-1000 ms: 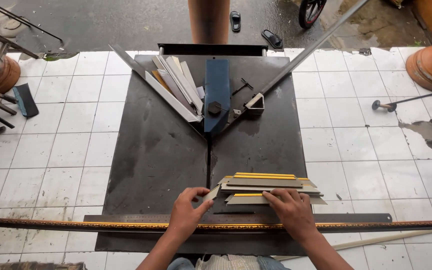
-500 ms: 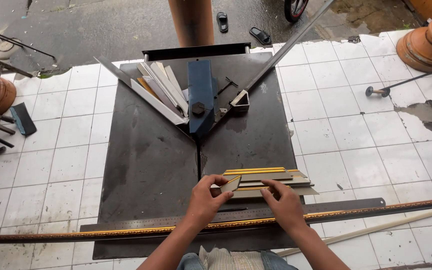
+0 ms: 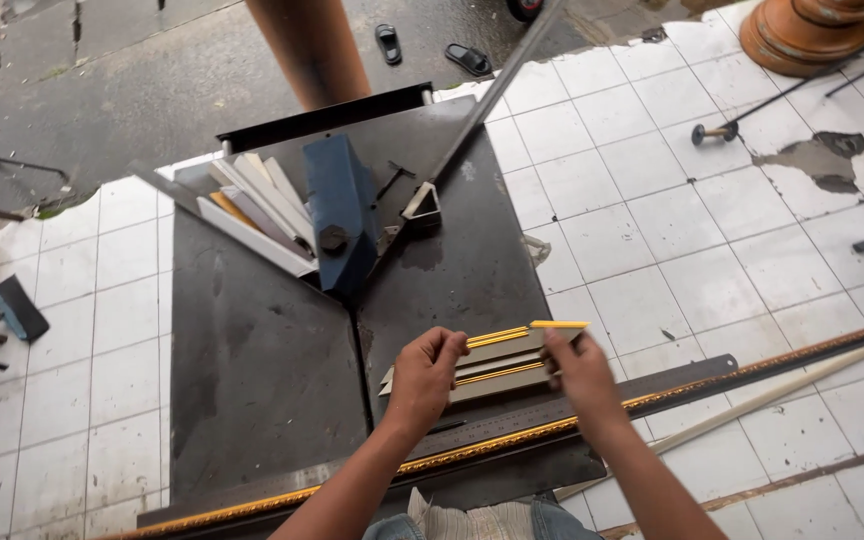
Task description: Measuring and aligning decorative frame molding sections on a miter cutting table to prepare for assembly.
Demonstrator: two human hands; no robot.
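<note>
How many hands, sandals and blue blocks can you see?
Hands: 2, the left hand and the right hand
Black sandals: 2, and
Blue block: 1
Total: 5

Left hand point(image 3: 424, 372): is now gripping the left ends of the short moulding pieces point(image 3: 497, 366) instead of lying flat beside them.
Right hand point(image 3: 574, 368): is lifting the top gold-edged strip point(image 3: 524, 331) off the stack, where before it was resting on top.
Stack: is sitting skewed now.
</note>
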